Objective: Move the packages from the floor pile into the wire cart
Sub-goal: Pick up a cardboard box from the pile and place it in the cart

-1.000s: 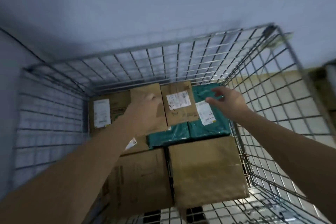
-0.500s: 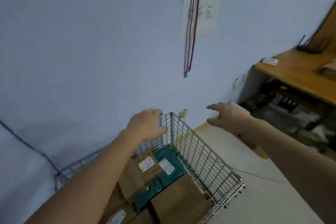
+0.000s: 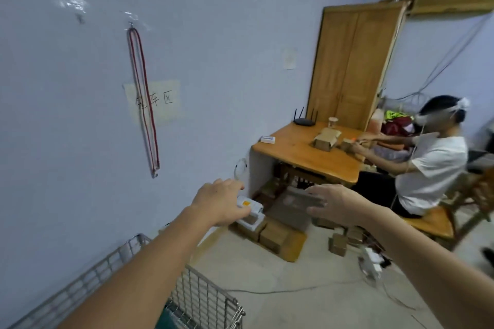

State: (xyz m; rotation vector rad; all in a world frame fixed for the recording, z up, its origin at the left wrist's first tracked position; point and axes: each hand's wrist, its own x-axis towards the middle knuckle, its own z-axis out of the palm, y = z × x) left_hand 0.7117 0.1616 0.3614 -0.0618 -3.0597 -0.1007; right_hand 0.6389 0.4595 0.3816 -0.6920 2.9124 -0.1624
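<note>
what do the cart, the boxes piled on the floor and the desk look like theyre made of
Cart: bare metal wire, judging by its thin silvery grid with a dull shine.
Boxes: plain brown, matte, square-edged, so probably cardboard; one carries a white label.
Desk: wood, orange-brown with a smooth, slightly glossy top, probably varnished; whether solid or veneer cannot be told.

The wire cart (image 3: 205, 299) is cut off by the lower edge, its contents mostly hidden behind the left forearm. The left hand (image 3: 219, 201) covers part of the floor pile (image 3: 270, 235), and the right hand (image 3: 334, 203) is motion-blurred, fingers (image 3: 314, 201) indistinct.
</note>
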